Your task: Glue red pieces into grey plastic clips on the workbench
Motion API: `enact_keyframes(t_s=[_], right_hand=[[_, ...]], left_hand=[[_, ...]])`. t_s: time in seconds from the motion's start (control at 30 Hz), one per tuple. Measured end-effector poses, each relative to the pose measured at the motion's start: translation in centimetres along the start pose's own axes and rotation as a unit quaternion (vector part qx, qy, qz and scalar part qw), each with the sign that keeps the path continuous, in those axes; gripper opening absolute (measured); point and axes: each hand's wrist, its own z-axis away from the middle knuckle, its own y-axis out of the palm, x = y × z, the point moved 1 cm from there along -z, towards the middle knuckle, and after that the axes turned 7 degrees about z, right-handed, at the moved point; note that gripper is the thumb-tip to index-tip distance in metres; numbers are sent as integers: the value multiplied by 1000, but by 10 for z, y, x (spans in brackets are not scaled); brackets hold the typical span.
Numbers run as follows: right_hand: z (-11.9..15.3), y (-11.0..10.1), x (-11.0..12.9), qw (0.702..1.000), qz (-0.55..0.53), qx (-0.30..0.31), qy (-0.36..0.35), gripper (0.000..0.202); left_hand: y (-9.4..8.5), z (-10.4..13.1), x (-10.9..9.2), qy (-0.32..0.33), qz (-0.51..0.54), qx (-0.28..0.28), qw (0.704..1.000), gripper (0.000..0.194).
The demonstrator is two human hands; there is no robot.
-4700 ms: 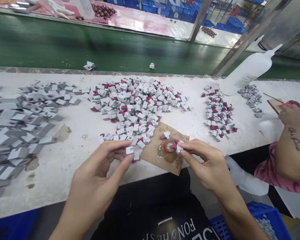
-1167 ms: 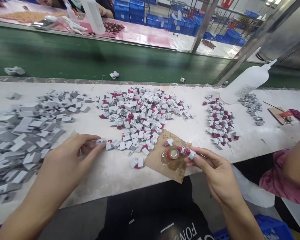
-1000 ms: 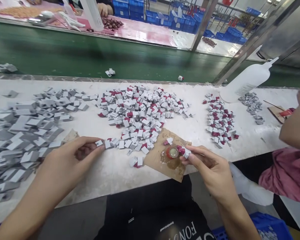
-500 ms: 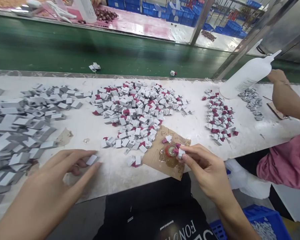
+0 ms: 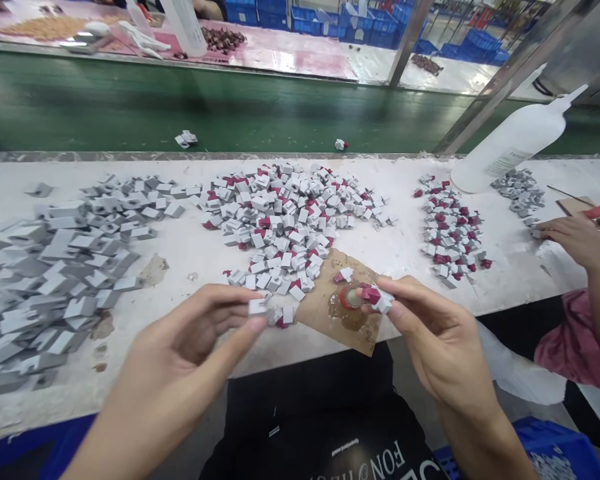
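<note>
Between thumb and fingers, my left hand point(image 5: 195, 353) pinches a small grey plastic block point(image 5: 257, 307) above the white tabletop. My right hand point(image 5: 430, 333) grips a small grey-and-maroon plastic piece point(image 5: 375, 297) by its grey end. Below that piece lies a brown cardboard square point(image 5: 365, 340) bearing a wet brown patch and a small round red-rimmed cap point(image 5: 349, 298). One loose grey-and-maroon piece point(image 5: 343, 274) rests on the cardboard. A heap of grey-and-maroon pieces point(image 5: 285, 213) spreads just beyond my hands. To the left is a large pile of plain grey blocks point(image 5: 75, 267).
A leaning white squeeze bottle point(image 5: 510, 143) stands at right behind another group of joined pieces point(image 5: 453, 230). A co-worker's hand point(image 5: 570, 233) is at far right. The green conveyor belt point(image 5: 260, 113) runs behind the table. A blue crate point(image 5: 555, 440) sits low at right.
My left hand has brought the grey block rightward from near the grey pile. My right hand has lifted the grey-and-maroon piece slightly off the cap. The co-worker's hand has come down to the table.
</note>
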Motion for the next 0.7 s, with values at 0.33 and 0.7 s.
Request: enact_keyframes(t_s=[0.33,0.7], right_hand=[[-16,12,12,996,-76,38,-8,20],[-29,6,19,996,-41,74,2,18]], left_hand=[[78,-20,-39,-20,277,139,951,13],[85,-26,-38,-13,254,173,952,11]])
